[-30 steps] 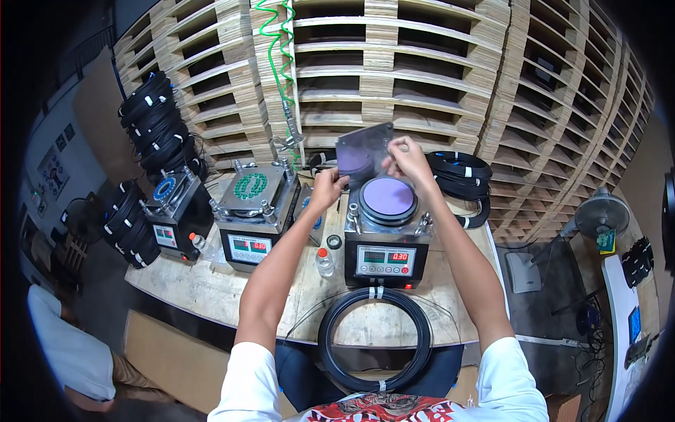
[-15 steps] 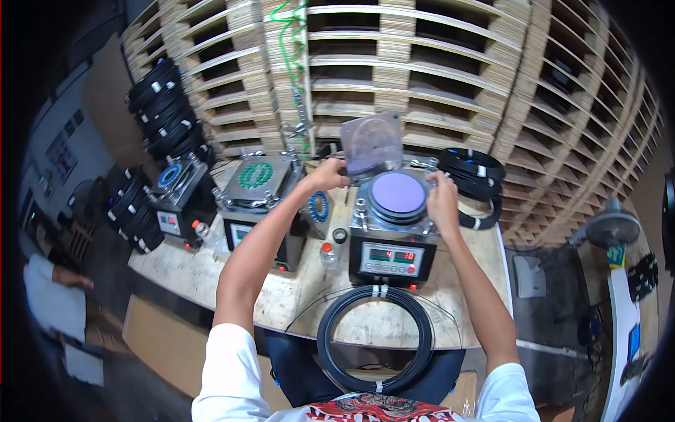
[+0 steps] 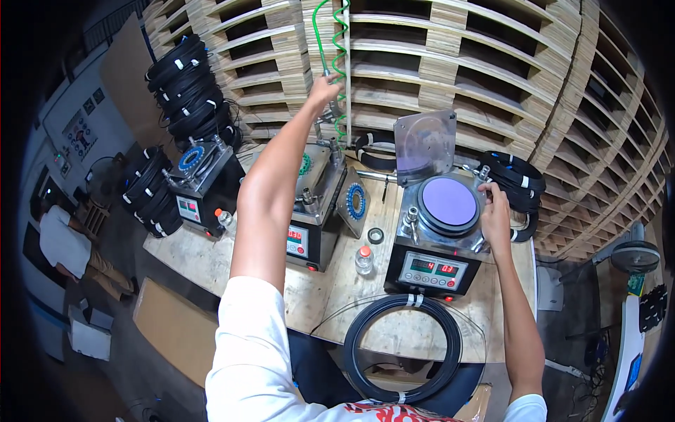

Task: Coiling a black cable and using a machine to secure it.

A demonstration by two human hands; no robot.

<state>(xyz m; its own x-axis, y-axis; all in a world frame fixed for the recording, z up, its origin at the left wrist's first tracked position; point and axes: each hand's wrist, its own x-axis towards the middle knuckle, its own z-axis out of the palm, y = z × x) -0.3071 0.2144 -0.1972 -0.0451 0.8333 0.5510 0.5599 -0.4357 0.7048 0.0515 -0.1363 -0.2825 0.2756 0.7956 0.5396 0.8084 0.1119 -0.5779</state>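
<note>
My left hand (image 3: 325, 91) is raised at the back, closed round an air blow gun (image 3: 329, 111) that hangs from a green coiled hose (image 3: 339, 42). At the right rim of a polishing machine (image 3: 430, 271), my right hand (image 3: 495, 214) has its fingers curled near a metal corner clamp (image 3: 483, 173); what they hold, if anything, is hidden. A round purple polishing pad (image 3: 450, 202) lies on top of that machine. Behind the pad a clear square plate (image 3: 425, 148) stands tilted up. Across my lap and the table's front edge rests a black cable coil (image 3: 354, 352).
Left of the pad, a second machine (image 3: 309, 246) is partly behind my left arm. A plate with a blue ring (image 3: 356, 201) leans against it. An orange-capped bottle (image 3: 364, 260) and a small round cap (image 3: 376, 235) stand between. More cable coils (image 3: 512, 179) lie right. Wooden pallets (image 3: 478, 53) rise behind.
My left hand has gone from the clear plate's edge up and back to the air blow gun. My right hand stays by the machine's right rim, slightly lower. The view has shifted left.
</note>
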